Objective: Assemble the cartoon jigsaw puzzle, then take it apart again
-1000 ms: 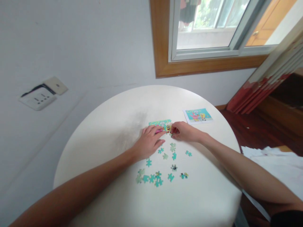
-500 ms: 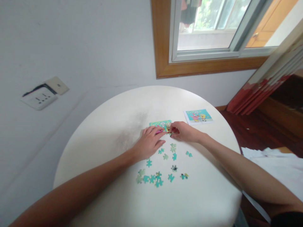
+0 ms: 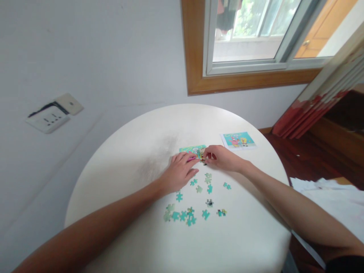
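A partly joined jigsaw puzzle (image 3: 191,149), teal with cartoon figures, lies near the middle of the round table. Across its lower left part rests my left hand (image 3: 180,170), fingers stretched out and the thumb apart, hiding some of the picture. My right hand (image 3: 218,157) is at the puzzle's right edge with thumb and fingers pinched on a small puzzle piece (image 3: 204,162), dark and yellowish, partly covered by the fingertips. Loose puzzle pieces (image 3: 183,215), mostly teal and pale green, lie scattered between my forearms.
A reference picture card (image 3: 239,140) with a pink and a yellow cartoon figure lies at the back right of the white table (image 3: 136,140). Behind are a wall with a socket (image 3: 49,119) and a window. White papers (image 3: 327,201) lie beyond the table's right edge.
My right fingers have shifted slightly at the puzzle's right edge, and a little more of the dark piece below them shows. The left hand stays in place.
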`<move>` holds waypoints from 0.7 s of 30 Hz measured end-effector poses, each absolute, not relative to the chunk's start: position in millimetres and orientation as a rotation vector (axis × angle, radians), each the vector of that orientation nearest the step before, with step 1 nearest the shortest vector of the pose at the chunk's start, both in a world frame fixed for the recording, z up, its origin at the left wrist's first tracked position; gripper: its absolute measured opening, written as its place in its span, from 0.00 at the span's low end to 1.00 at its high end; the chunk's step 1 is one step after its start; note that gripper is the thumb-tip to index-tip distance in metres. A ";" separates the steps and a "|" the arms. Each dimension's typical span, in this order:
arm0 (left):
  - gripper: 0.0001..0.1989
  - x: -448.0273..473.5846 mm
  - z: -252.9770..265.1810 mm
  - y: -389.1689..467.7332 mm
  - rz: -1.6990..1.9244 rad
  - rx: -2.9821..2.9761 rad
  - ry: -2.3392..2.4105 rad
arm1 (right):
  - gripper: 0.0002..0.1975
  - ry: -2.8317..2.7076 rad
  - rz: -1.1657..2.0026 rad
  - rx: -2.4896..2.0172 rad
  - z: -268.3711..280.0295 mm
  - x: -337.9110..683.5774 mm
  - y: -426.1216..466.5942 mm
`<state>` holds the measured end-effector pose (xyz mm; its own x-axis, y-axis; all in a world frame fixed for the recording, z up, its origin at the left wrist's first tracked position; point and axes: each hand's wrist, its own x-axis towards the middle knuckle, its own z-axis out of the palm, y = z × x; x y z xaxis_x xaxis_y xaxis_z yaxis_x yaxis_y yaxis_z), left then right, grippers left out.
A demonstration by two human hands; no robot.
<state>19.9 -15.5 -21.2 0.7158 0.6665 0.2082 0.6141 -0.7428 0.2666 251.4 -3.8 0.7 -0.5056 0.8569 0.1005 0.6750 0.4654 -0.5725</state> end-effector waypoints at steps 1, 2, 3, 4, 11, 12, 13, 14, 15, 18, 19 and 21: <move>0.19 19.9 -21.3 -15.5 0.432 2.744 1.037 | 0.07 -2.340 0.645 -1.270 1.1 252.4 -3.6; 0.19 19.9 -21.5 -15.5 0.427 2.748 1.043 | 0.10 -2.342 0.624 -1.254 1.4 253.4 -3.5; 0.19 20.0 -21.7 -15.5 0.423 2.751 1.049 | 0.13 -2.350 0.610 -1.243 1.5 254.2 -3.4; 0.19 19.9 -21.8 -15.4 0.419 2.754 1.054 | 0.15 -2.361 0.603 -1.235 1.4 254.7 -3.3; 0.19 20.4 -20.6 -16.0 0.420 2.749 1.048 | 0.21 -2.410 0.623 -1.250 -0.3 253.1 -3.3; 0.19 20.7 -20.4 -16.3 0.421 2.749 1.051 | 0.21 -2.405 0.616 -1.248 -0.4 252.7 -3.2; 0.19 21.1 -20.2 -16.6 0.427 2.748 1.055 | 0.21 -2.397 0.607 -1.244 -0.7 252.3 -3.1; 0.19 21.5 -19.9 -16.7 0.435 2.747 1.060 | 0.21 -2.389 0.597 -1.240 -1.0 252.1 -3.1; 0.19 22.0 -19.5 -16.6 0.448 2.745 1.064 | 0.21 -2.384 0.590 -1.239 -1.5 252.0 -3.0; 0.19 22.7 -17.4 -16.1 0.498 2.731 1.060 | 0.21 -2.389 0.597 -1.243 -2.7 252.3 -2.5; 0.18 22.7 -16.2 -16.1 0.521 2.726 1.055 | 0.21 -2.391 0.598 -1.240 -3.0 252.5 -2.2; 0.17 22.2 -12.8 -17.9 0.562 2.723 1.023 | 0.21 -2.381 0.582 -1.222 -3.3 253.2 -1.3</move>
